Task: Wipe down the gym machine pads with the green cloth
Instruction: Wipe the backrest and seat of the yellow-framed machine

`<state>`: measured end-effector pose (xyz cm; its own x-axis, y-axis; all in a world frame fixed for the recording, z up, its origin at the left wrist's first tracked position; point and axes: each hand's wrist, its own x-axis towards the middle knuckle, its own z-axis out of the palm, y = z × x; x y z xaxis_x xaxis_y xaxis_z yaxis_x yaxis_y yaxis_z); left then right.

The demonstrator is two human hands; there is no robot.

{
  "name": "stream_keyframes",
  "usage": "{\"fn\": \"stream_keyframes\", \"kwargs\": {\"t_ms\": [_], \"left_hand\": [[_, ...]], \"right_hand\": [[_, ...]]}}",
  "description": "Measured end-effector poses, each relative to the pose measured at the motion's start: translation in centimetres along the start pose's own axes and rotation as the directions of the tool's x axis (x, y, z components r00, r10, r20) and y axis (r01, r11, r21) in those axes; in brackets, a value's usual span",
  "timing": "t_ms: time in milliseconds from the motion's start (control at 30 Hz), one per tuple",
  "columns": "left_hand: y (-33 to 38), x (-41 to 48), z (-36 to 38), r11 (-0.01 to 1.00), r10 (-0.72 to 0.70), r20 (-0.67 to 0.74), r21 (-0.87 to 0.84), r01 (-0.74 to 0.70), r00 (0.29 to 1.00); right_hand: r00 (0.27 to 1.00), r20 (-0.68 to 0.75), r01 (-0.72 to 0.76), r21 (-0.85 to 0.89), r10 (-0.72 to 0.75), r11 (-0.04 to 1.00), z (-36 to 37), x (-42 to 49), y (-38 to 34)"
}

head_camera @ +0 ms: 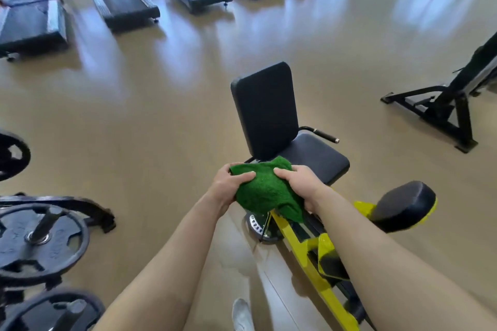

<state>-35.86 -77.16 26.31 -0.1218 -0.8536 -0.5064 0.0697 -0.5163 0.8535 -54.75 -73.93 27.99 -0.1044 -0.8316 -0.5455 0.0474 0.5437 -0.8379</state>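
Before the gym machine's seat pad (314,158), the fingers (246,176) of the left hand (228,188) and right hand (300,185) curl round the bunched green cloth (265,192), fingertips hidden beneath it. The cloth covers the foot of the back pad (265,107). A blurred roller pad (403,204) sits at right.

The left hand (231,187) and right hand (301,185) are bare, as are both forearms (166,263) to the near edge; between them is a blurred white foot covering (242,314), probably a sock.
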Motion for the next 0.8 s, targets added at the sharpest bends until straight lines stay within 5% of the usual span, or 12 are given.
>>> {"fn": "stream_keyframes", "kwargs": {"t_ms": [433,633,800], "left_hand": [[7.0,17.0,1.7,0.988,-0.026,-0.053,0.152,0.034,0.998],[9.8,23.4,4.4,0.940,0.106,-0.136,0.337,-0.055,0.985],[11.7,29.3,6.5,0.863,0.267,-0.336,0.500,-0.069,0.903]], "right_hand": [[0.996,-0.076,-0.040,-0.007,0.040,0.999,-1.8,16.9,-7.0],[0.999,0.016,-0.041,0.101,0.039,0.994,-3.8,25.3,-8.0],[0.995,0.092,0.035,0.098,-0.044,0.995,-4.7,31.6,-11.1]]}}
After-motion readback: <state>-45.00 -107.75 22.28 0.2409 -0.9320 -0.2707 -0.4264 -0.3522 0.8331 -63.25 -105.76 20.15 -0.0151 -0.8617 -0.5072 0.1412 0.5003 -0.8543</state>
